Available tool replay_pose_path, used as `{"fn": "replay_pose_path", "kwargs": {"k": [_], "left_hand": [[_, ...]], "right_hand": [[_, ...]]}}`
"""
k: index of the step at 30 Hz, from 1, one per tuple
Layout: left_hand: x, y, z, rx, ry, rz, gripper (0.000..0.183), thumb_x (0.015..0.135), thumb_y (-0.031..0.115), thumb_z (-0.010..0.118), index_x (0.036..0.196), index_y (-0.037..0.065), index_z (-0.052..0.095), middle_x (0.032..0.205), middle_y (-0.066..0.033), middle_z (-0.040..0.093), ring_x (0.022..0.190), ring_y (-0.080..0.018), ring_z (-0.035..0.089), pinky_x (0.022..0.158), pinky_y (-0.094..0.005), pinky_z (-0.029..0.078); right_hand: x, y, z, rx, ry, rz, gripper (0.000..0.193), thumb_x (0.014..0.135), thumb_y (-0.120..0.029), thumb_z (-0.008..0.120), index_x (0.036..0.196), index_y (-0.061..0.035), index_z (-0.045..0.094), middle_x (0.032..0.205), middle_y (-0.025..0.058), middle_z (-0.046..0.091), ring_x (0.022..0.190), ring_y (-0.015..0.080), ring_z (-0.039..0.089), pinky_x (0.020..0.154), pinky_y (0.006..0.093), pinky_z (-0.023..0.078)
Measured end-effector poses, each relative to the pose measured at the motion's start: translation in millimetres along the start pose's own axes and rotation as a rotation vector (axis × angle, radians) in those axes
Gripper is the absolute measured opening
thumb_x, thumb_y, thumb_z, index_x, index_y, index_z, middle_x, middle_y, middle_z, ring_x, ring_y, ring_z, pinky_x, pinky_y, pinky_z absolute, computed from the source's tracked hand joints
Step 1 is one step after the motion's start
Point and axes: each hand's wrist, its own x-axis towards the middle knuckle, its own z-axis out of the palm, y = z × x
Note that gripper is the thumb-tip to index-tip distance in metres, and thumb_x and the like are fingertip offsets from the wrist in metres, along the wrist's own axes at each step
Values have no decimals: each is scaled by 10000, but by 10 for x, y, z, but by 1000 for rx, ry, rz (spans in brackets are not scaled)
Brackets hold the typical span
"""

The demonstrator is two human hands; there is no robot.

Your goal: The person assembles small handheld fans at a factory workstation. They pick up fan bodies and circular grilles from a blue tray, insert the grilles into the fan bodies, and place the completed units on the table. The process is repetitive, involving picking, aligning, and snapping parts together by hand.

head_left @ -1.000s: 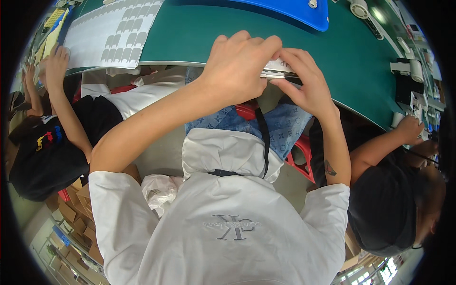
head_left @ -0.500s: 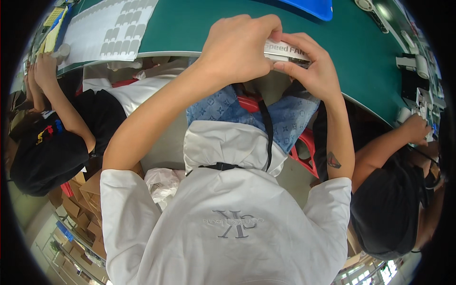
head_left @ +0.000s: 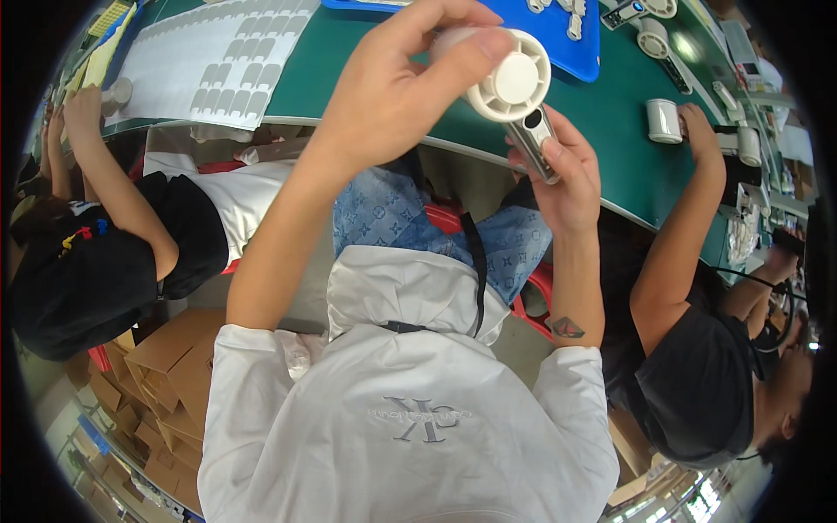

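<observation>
A white handheld fan [head_left: 513, 80] is raised over the near edge of the green table. Its round, ribbed head faces up toward me. My left hand [head_left: 392, 91] grips that head from the left, the thumb lying across its rim. Lower down, the grey-and-white handle [head_left: 534, 144] sits between the thumb and fingers of my right hand [head_left: 571, 179]. The handle slants down to the right from the head. My left hand hides part of the fan's far side.
Beyond the fan lies a blue tray [head_left: 571, 65] with small white parts. A sheet of grey stickers [head_left: 235, 91] covers the table's left. Other fans [head_left: 654, 39] lie at the right, where a co-worker's hand [head_left: 697, 131] touches a white cylinder [head_left: 664, 122]. Another co-worker sits left.
The white item held close between both hands has turned, and the fan's head and handle now show. My right hand has moved down the handle. The right co-worker's arm has reached farther onto the table.
</observation>
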Motion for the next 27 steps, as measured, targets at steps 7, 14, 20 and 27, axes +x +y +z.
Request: {"fn": "replay_pose_path", "kwargs": {"k": [7, 14, 20, 27], "left_hand": [[101, 161, -75, 47, 10, 42, 360, 983, 217, 619, 1221, -42, 538, 1081, -93, 622, 983, -109, 593, 844, -242, 490], [-52, 50, -116, 25, 218, 190, 507, 921, 376, 664, 1257, 11, 561, 1119, -95, 655, 1017, -178, 617, 847, -323, 499], [-167, -45, -177, 140, 119, 14, 499, 863, 304, 722, 1230, 3, 569, 1139, -123, 679, 1029, -198, 648, 805, -325, 504], [2, 8, -384, 152, 215, 87, 409, 802, 201, 753, 1130, -9, 626, 1004, -76, 721, 906, -134, 671, 745, -286, 516]], "right_hand": [[139, -44, 268, 139, -65, 42, 461, 910, -157, 596, 1308, 60, 516, 1108, 146, 647, 911, 178, 644, 700, 276, 530], [241, -98, 531, 221, -124, 22, 554, 916, -212, 569, 1357, 97, 439, 1188, 192, 603, 975, 218, 635, 745, 340, 548], [402, -114, 743, 165, -63, 7, 561, 929, -134, 556, 1414, 87, 382, 1326, 172, 541, 1188, 216, 561, 999, 351, 458], [410, -84, 898, -281, -71, -92, 640, 884, -17, 598, 1469, 57, 351, 1439, 172, 471, 1317, 246, 471, 1072, 375, 389]]}}
